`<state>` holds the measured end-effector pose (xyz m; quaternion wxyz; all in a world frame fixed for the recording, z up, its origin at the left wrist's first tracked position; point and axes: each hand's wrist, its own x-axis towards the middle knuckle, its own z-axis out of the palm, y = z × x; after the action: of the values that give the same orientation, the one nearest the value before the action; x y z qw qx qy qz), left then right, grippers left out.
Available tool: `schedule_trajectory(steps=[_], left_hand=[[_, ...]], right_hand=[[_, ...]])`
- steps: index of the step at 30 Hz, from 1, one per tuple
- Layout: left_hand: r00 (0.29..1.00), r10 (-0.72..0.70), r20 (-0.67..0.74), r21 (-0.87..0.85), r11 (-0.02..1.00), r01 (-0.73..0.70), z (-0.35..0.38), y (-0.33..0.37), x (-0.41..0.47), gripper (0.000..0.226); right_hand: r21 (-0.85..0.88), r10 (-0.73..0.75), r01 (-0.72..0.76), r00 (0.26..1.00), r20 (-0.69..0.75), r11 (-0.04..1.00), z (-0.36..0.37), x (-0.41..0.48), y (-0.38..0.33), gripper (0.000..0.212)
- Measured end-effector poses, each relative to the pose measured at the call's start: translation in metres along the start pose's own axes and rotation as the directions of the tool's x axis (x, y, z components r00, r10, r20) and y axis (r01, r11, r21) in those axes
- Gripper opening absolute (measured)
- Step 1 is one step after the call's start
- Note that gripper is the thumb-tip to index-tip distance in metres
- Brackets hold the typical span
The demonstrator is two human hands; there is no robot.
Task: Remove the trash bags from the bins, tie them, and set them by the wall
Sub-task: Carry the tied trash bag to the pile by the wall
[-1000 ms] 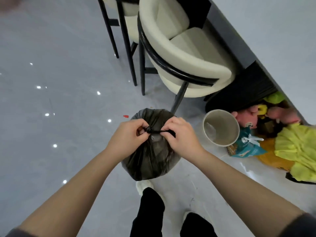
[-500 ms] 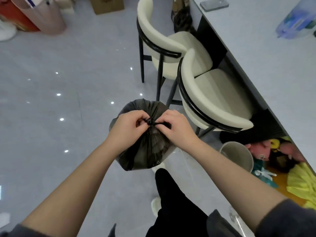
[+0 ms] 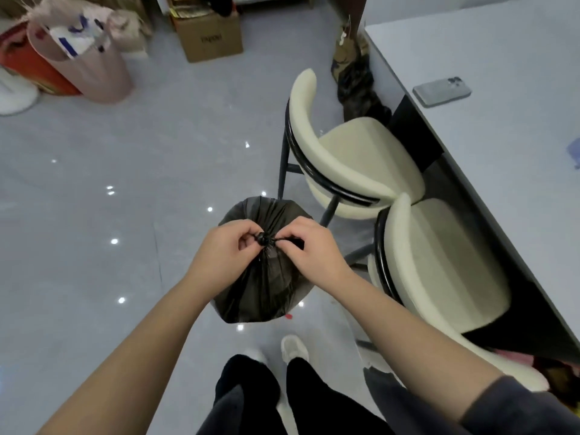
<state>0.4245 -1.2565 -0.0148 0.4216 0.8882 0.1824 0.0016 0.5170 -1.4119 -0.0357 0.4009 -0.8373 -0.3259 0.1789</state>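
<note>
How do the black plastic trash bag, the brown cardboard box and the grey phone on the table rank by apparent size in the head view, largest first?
1. Black plastic trash bag, though it hangs nearest the camera.
2. Brown cardboard box, farther off, so possibly bigger in reality.
3. Grey phone, clearly smallest.

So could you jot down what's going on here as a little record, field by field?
held item: black plastic trash bag, full, neck gathered into a knot
left hand: fingers pinching at the knot
right hand: fingers pulling the bag's tail sideways
bag position: held above the grey glossy floor, not set down
nearby seating: two cream cushioned chairs with black frames
table: pale grey tabletop with a grey phone on it
far floor: pink bin, brown cardboard box
</note>
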Motion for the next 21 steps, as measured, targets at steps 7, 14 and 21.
schedule_trajectory(steps=[7,14,21], left_hand=[[0.990,0.115,0.078,0.083,0.989,-0.121,-0.063,-0.047,0.146,0.011],[0.950,0.199,0.242,0.119,0.965,-0.233,-0.136,-0.090,0.298,0.012],[0.898,0.266,0.350,0.169,0.925,-0.339,-0.166,-0.108,0.472,0.015]], right_hand=[[0.027,0.109,-0.107,0.989,-0.098,0.994,0.021,0.140,-0.007,0.007],[0.085,0.264,-0.252,0.945,-0.194,0.964,0.045,0.289,-0.019,0.005],[0.219,0.394,-0.343,0.881,-0.263,0.913,0.042,0.436,0.006,0.006]])
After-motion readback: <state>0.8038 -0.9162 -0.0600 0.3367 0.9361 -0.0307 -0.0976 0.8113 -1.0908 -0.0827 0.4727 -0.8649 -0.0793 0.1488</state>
